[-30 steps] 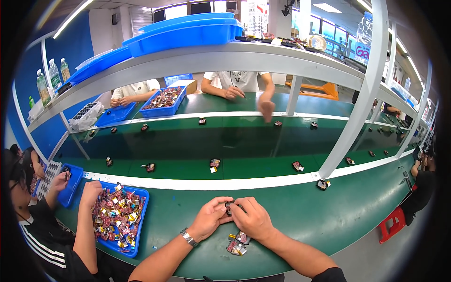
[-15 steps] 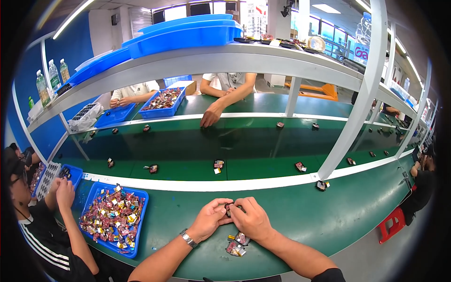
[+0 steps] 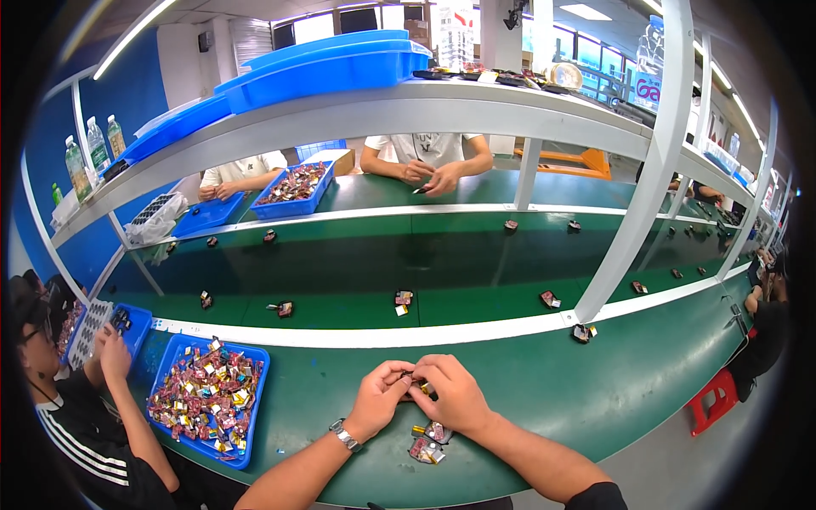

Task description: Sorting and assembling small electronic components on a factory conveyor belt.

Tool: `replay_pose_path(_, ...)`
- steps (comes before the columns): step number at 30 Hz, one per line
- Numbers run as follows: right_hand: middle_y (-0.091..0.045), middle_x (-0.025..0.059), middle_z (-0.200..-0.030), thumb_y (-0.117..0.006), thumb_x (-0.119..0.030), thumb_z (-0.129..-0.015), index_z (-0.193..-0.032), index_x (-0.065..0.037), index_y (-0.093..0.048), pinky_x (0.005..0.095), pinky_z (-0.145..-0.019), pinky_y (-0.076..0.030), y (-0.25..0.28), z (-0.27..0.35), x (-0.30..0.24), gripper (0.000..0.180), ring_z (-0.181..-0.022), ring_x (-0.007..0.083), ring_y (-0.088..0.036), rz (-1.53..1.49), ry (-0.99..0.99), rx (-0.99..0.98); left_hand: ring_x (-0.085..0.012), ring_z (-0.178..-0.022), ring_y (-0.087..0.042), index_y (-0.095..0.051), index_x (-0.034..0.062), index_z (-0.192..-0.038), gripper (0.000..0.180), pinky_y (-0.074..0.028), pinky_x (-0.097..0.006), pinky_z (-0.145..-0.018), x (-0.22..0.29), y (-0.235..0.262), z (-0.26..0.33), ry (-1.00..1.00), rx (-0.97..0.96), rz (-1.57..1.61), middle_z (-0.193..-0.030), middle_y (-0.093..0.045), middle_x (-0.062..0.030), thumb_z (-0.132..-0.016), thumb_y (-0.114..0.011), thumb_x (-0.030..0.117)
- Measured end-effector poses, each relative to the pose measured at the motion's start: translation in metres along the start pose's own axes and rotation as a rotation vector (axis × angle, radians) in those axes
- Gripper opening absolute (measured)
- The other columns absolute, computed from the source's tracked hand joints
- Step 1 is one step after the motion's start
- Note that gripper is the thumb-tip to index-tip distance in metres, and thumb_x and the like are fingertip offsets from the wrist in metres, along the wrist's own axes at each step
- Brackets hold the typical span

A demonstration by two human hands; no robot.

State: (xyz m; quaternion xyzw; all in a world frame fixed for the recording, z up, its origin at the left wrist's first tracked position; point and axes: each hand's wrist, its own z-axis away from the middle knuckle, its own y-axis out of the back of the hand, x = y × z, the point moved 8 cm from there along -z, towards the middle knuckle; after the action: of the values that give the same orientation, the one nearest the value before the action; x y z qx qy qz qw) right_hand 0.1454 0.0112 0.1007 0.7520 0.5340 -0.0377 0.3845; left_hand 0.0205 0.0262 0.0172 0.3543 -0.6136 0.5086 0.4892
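My left hand (image 3: pixel 380 399) and my right hand (image 3: pixel 456 397) meet over the green bench, fingertips closed around a small dark circuit board piece (image 3: pixel 417 386). The fingers cover most of it, and a bit of yellow shows between them. A silver watch circles my left wrist. Just below my right hand, loose circuit boards (image 3: pixel 425 451) with reddish, white and yellow parts lie on the bench. To the left, a blue tray (image 3: pixel 263 387) holds a heap of similar boards.
Beyond a white rail (image 3: pixel 365 337), a dark green belt (image 3: pixel 476 293) carries several spaced board pieces. A white post (image 3: pixel 633 187) rises at right, supporting a shelf (image 3: pixel 357 115) with blue trays. Co-workers sit at left and opposite. A red stool (image 3: pixel 712 399) stands at right.
The person opposite has drawn an arm back from the belt and now has both hands together. Pieces on the belt sit slightly farther right. My fingers have shifted around the held piece.
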Motion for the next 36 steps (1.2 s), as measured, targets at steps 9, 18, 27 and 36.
replay_pose_path(9, -0.067, 0.0106, -0.088, -0.072, -0.002, -0.08, -0.101, 0.001, -0.065, 0.0298, -0.072, -0.055, -0.003, 0.008, 0.03, 0.023, -0.076, 0.0187, -0.066, -0.235, -0.291, 0.021, -0.013, -0.095, -0.064, -0.054, -0.0021, -0.117, 0.018, -0.057, -0.027, -0.078, -0.001, -0.002, 0.0, -0.064, 0.008, -0.099, -0.109, -0.066, -0.0095, -0.1, -0.049, 0.003)
replay_pose_path(18, -0.069, 0.0098, -0.088, -0.07, -0.004, -0.083, -0.103, 0.001, -0.066, 0.0262, -0.07, -0.054, -0.019, 0.014, 0.054, 0.021, -0.075, 0.0142, -0.066, -0.379, -0.444, -0.067, -0.0142, -0.097, -0.065, -0.05, -0.0017, -0.123, 0.024, -0.057, -0.029, -0.081, -0.004, 0.0, -0.001, -0.008, 0.009, -0.065, -0.113, -0.065, -0.0115, -0.1, -0.049, 0.002)
replay_pose_path(27, -0.073, 0.0105, -0.082, -0.071, -0.012, -0.083, -0.092, 0.002, -0.071, 0.0281, -0.073, -0.054, 0.029, -0.003, 0.196, 0.016, -0.076, 0.016, -0.07, -0.144, -0.806, 0.306, -0.0183, -0.1, -0.066, -0.053, -0.0029, -0.121, 0.025, -0.055, -0.03, -0.083, 0.003, 0.023, -0.007, -0.101, 0.147, -0.115, -0.115, -0.066, -0.0147, -0.097, -0.052, 0.004)
replay_pose_path(36, -0.062, 0.0152, -0.102, -0.078, -0.023, -0.077, -0.102, 0.0, -0.064, 0.0452, -0.085, -0.048, 0.033, -0.05, 0.18, 0.037, -0.095, 0.0351, -0.058, 0.536, -0.372, 0.411, -0.0136, -0.094, -0.067, -0.06, -0.0003, -0.111, 0.017, -0.054, -0.027, -0.081, 0.003, 0.015, -0.005, -0.113, 0.09, -0.23, -0.106, -0.069, -0.0096, -0.096, -0.054, 0.005)
